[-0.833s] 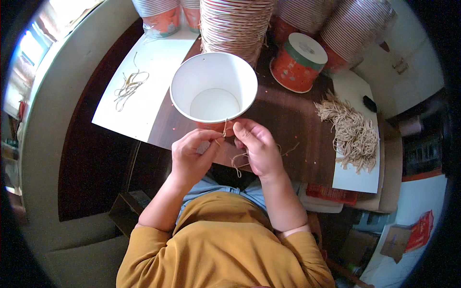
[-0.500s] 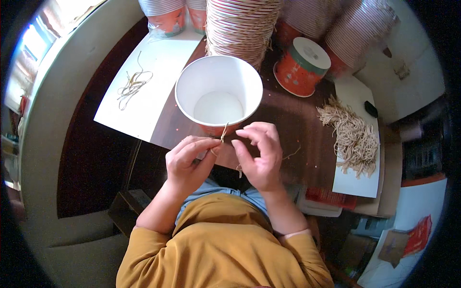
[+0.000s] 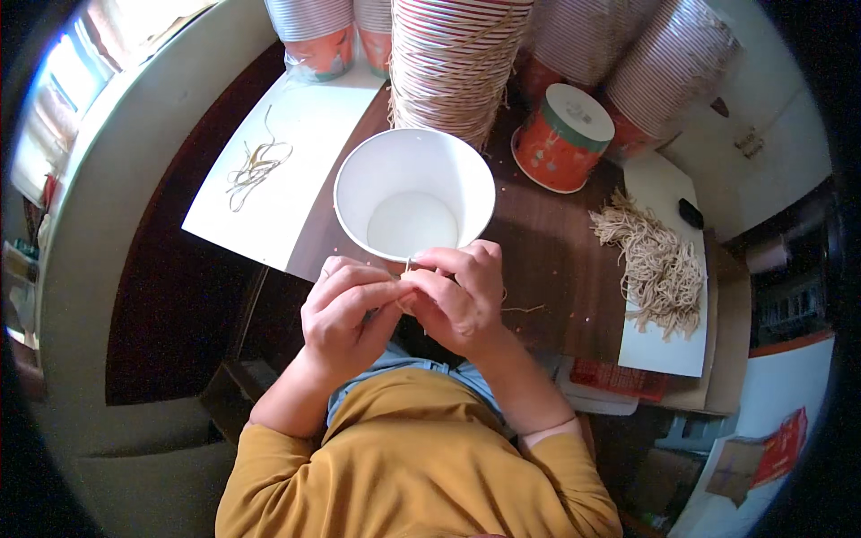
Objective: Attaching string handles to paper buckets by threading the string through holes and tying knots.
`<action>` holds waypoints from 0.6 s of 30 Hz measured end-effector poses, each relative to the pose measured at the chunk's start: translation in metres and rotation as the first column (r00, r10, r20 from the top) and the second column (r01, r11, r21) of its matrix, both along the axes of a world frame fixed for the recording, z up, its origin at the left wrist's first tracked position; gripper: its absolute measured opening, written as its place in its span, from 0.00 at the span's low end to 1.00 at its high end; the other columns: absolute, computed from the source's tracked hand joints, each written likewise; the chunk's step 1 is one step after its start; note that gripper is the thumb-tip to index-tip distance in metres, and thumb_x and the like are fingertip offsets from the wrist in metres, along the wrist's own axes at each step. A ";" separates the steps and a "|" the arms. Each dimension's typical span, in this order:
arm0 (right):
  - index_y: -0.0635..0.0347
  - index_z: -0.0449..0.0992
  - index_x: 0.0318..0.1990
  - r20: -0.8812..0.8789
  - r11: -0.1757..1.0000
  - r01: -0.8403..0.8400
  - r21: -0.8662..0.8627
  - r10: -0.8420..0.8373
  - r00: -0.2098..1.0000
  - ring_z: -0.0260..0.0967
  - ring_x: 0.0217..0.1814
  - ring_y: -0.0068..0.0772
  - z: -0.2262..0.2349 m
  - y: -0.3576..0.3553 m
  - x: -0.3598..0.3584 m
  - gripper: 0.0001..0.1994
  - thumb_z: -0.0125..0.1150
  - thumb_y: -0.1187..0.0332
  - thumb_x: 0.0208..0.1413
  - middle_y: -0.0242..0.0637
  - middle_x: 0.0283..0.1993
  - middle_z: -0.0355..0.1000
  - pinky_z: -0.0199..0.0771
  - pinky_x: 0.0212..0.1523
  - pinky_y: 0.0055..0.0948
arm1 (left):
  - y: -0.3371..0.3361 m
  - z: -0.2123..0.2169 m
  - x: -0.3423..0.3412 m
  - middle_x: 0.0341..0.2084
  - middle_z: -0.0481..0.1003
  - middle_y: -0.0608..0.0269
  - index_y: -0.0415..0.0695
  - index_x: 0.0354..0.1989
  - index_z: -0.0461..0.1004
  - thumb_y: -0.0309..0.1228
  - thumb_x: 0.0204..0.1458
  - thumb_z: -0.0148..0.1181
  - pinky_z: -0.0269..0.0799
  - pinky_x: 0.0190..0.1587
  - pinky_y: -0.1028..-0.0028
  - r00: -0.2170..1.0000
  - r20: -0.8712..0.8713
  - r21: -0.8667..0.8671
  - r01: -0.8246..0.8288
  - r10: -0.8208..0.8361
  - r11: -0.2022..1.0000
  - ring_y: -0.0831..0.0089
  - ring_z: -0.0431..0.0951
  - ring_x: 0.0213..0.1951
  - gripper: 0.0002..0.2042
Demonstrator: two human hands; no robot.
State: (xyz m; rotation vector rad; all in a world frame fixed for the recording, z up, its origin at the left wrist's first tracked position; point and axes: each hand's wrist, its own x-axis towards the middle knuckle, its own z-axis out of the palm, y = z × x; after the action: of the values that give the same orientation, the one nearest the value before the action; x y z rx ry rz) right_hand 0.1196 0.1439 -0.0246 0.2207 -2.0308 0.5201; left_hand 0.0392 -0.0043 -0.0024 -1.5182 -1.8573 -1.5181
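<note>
My left hand (image 3: 348, 305) and my right hand (image 3: 462, 298) meet just in front of a paper bucket (image 3: 361, 202) with a white inside. Between their fingertips is a thin beige cord (image 3: 409, 264), its short end poking up at the bucket's near rim. The left thumb and forefinger pinch it. My right thumb and fingers are closed on the cord too, close against the left fingertips. Most of the cord and any knot are hidden by the fingers. A loose tail of cord lies on the table beyond the right wrist.
Behind the bucket rises a tall stack of nested buckets (image 3: 456, 76) with cords. An upturned orange bucket (image 3: 558, 152) stands right of it. A heap of beige cords (image 3: 662, 273) lies on a white board at right; several loose cords (image 3: 258, 169) lie on the left board (image 3: 229, 211).
My right hand, its fingers apart before, has moved left and closed on the cord beside the left fingertips. The whole view has shifted slightly, with the table lower in it.
</note>
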 end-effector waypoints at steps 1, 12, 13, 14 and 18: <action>0.52 0.77 0.34 -0.010 0.997 0.059 0.039 -0.059 0.998 0.64 0.31 0.28 -0.003 -0.001 0.000 0.11 0.68 0.70 0.41 0.29 0.40 0.71 0.61 0.37 0.32 | -0.001 0.000 0.000 0.26 0.76 0.62 0.40 0.31 0.78 0.16 0.38 0.66 0.69 0.32 0.74 0.999 -0.026 0.038 0.031 -0.030 0.999 0.69 0.75 0.28 0.10; 0.52 0.77 0.35 0.121 0.965 0.022 0.261 -0.055 0.991 0.65 0.37 0.30 0.003 0.030 0.008 0.08 0.58 0.68 0.45 0.28 0.37 0.69 0.63 0.43 0.37 | -0.004 0.003 0.000 0.24 0.75 0.58 0.38 0.29 0.76 0.17 0.42 0.65 0.69 0.31 0.73 0.933 0.218 0.110 0.267 -0.286 0.957 0.69 0.74 0.26 0.06; 0.55 0.76 0.36 0.133 0.965 0.017 0.261 -0.053 0.990 0.66 0.37 0.32 0.009 0.037 0.008 0.09 0.57 0.69 0.44 0.30 0.37 0.70 0.65 0.44 0.39 | -0.004 0.002 -0.001 0.24 0.75 0.58 0.38 0.29 0.76 0.17 0.43 0.65 0.68 0.31 0.73 0.911 0.300 0.116 0.259 -0.283 0.959 0.69 0.73 0.26 0.06; 0.55 0.75 0.36 0.149 0.959 0.003 0.284 -0.048 0.988 0.66 0.37 0.33 0.012 0.045 0.008 0.09 0.57 0.69 0.45 0.31 0.37 0.69 0.65 0.44 0.39 | -0.005 0.003 -0.001 0.24 0.74 0.58 0.37 0.29 0.76 0.17 0.43 0.64 0.68 0.31 0.73 0.909 0.315 0.168 0.229 -0.273 0.959 0.69 0.73 0.27 0.05; 0.58 0.73 0.35 0.224 0.931 -0.014 0.364 -0.073 0.972 0.68 0.40 0.37 0.029 0.079 0.022 0.09 0.58 0.73 0.43 0.34 0.38 0.69 0.65 0.47 0.41 | -0.019 0.006 -0.016 0.29 0.71 0.58 0.37 0.32 0.73 0.21 0.53 0.56 0.68 0.34 0.77 0.886 0.414 0.435 0.006 -0.206 0.900 0.74 0.70 0.30 0.02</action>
State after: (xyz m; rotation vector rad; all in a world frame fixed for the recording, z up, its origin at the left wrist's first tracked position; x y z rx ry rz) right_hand 0.1414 0.2228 0.0048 0.3645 -2.3514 0.1476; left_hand 0.0234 -0.0230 0.0041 -1.1434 -1.5081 -2.3097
